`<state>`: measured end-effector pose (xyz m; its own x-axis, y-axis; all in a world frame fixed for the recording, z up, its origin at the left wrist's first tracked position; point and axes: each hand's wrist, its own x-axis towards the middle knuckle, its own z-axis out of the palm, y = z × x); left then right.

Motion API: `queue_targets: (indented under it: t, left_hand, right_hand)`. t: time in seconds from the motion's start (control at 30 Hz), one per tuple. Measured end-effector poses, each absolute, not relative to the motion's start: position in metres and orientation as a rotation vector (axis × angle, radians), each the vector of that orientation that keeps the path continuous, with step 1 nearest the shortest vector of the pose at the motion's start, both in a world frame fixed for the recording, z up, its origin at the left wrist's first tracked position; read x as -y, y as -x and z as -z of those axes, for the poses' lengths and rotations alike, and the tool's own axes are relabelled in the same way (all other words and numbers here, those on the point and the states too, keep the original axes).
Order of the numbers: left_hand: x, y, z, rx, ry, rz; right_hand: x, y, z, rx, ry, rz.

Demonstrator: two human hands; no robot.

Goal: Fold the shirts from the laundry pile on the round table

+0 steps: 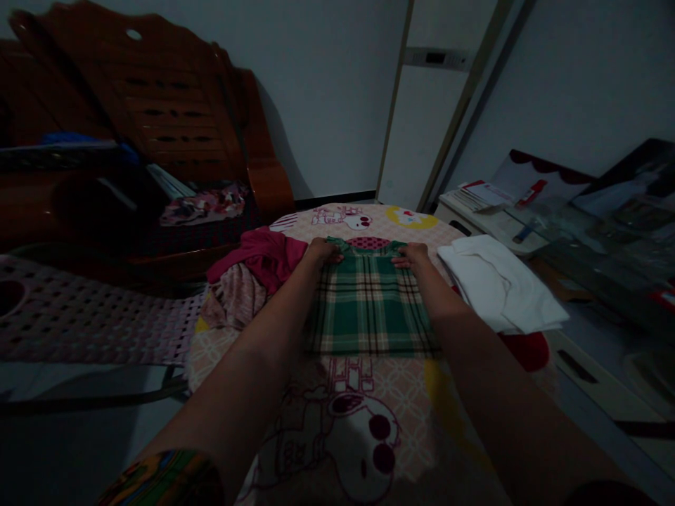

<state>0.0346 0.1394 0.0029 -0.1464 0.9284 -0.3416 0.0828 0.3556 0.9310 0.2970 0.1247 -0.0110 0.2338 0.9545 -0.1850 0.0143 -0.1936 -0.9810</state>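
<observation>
A green plaid garment (372, 306) is gripped at its far corners by both hands (416, 254) on a cloth-covered desk (408, 400), between crumpled clothes (271, 256) and folded white fabric (488, 281).

A wooden bench (174, 125) stands by a dim wall (327, 91).

At the centre of the frame, the way is blocked by the green plaid garment (374, 302), gripped at its far edge by the left hand (321, 253) and the right hand (414, 257). Passage is obstructed at centre left by the heaped pink garment (277, 256) and at centre right by the folded white cloth (500, 284). Open tablecloth (411, 400) is left at lower centre, between the 2 forearms (247, 372), and in a strip beyond the hands at upper centre.
</observation>
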Motion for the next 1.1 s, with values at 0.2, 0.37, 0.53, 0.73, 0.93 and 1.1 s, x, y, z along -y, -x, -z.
queue_targets:
  t: [0.2,0.37,0.53,0.73,0.93,1.1]
  left_hand:
    - [-0.131,-0.033,-0.003,-1.452,-0.938,-1.039]
    - [-0.111,-0.022,-0.009,-1.196,-1.003,-1.162]
    - [-0.079,-0.005,-0.019,-1.021,-1.149,-1.178]
    - [-0.027,0.011,-0.032,-0.946,-1.342,-1.092]
    - [0.018,0.026,-0.019,-0.933,-1.4,-0.909]
    - [0.03,0.03,-0.005,-0.891,-1.387,-0.673]
  right_hand:
    - [-0.107,-0.295,-0.001,0.89,1.445,-1.181]
    - [-0.078,-0.303,-0.016,0.906,1.296,-1.207]
    - [-0.04,-0.316,-0.028,0.94,1.134,-1.286]
    - [0.011,-0.326,-0.037,1.009,1.072,-1.332]
    - [0.056,-0.335,-0.026,1.068,1.101,-1.403]
    - [0.069,-0.339,-0.006,1.118,1.167,-1.513]
